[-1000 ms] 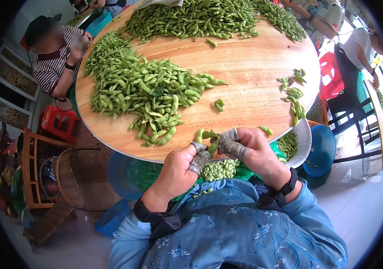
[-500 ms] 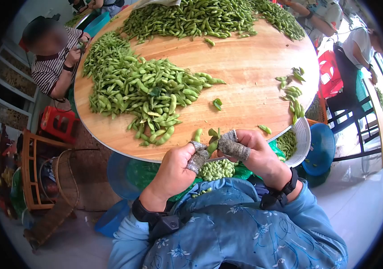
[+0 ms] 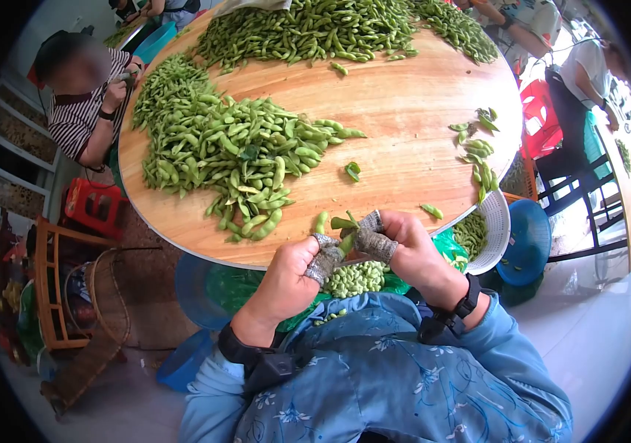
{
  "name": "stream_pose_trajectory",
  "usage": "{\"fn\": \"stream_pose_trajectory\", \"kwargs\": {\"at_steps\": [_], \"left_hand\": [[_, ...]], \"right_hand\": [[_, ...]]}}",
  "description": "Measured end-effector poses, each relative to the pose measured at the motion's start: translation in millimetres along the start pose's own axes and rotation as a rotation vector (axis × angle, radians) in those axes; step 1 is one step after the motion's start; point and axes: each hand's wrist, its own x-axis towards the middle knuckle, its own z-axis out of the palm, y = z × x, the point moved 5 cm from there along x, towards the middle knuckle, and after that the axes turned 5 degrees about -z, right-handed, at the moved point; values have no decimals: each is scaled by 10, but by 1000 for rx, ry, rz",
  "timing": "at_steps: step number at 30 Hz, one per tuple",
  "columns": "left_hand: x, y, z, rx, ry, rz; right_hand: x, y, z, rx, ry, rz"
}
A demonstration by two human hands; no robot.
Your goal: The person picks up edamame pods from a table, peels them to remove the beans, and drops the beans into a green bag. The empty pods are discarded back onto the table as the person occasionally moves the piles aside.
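Observation:
Over the near table edge, my left hand (image 3: 291,275) and my right hand (image 3: 417,255) meet, both closed, with grey knitted covers on the thumbs and fingers. A green soybean pod (image 3: 347,243) is pinched between them, its lower end at the left thumb. More green, a pod-like piece (image 3: 343,222), sticks out above the right fingertips. One loose pod (image 3: 321,221) lies just beyond my left fingers. Below the hands, shelled soybeans (image 3: 354,280) fill a container lined with green plastic (image 3: 230,286).
Soybean pods (image 3: 238,144) are heaped on the round wooden table (image 3: 396,111), with another heap (image 3: 308,33) behind. A white basket of pods (image 3: 498,229) and a blue basin (image 3: 528,240) stand at right. A person in a striped shirt (image 3: 86,122) sits at left.
My right hand has shifted slightly left and turned, and the green piece above its fingertips has tipped over to the left. My left hand stays nearly in place. The view has shifted slightly.

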Motion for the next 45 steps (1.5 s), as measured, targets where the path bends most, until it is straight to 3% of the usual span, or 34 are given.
{"fn": "stream_pose_trajectory", "kwargs": {"at_steps": [4, 6, 7, 11, 18, 20, 21, 23, 27, 29, 30, 32, 34, 36, 38, 40, 42, 44, 45], "left_hand": [[-11, 22, 19, 357, 176, 70], [-24, 124, 26, 791, 289, 313], [-23, 93, 28, 793, 292, 312], [-22, 95, 19, 485, 314, 285], [-7, -133, -26, -106, 293, 123], [18, -304, 30, -654, 247, -94], [19, -294, 26, -654, 246, -95], [53, -241, 74, -1064, 88, -120], [96, -238, 73, -863, 193, -263], [130, -60, 22, -559, 99, 120], [136, -83, 19, -560, 98, 117], [131, -100, 38, -103, 94, 129], [125, -58, -4, -76, 113, 117], [124, -161, 16, -511, 29, -25], [119, -113, -10, -482, 28, -41], [111, -55, -45, -114, 36, 9], [149, -144, -30, -125, 34, 23], [147, -150, -25, -135, 30, 40], [132, -136, -8, -291, -18, -78]], "right_hand": [[34, 13, -28, 2, 4, 6], [47, 19, -17, -8, 11, 4], [55, 47, 2, 58, -9, 33], [72, 85, 31, 177, -48, -11], [115, -14, 71, 64, -181, -245], [143, -22, 40, 47, -203, -278], [143, -28, 38, 30, -227, -306], [141, -19, 42, 88, -228, -256], [136, 13, 12, 102, -214, -137], [117, -75, 21, 26, -152, -92], [108, -95, 16, -49, -96, -43], [97, -112, 48, -105, -94, -63], [104, -96, 22, -161, -91, -84], [125, -29, 0, -165, -223, -120], [142, 5, 9, -91, -209, -92], [152, 21, 29, -15, -196, -63], [155, -35, 38, -282, -167, -125], [136, -124, 71, -278, -149, -145], [131, -159, 72, -275, -132, -165]]}}
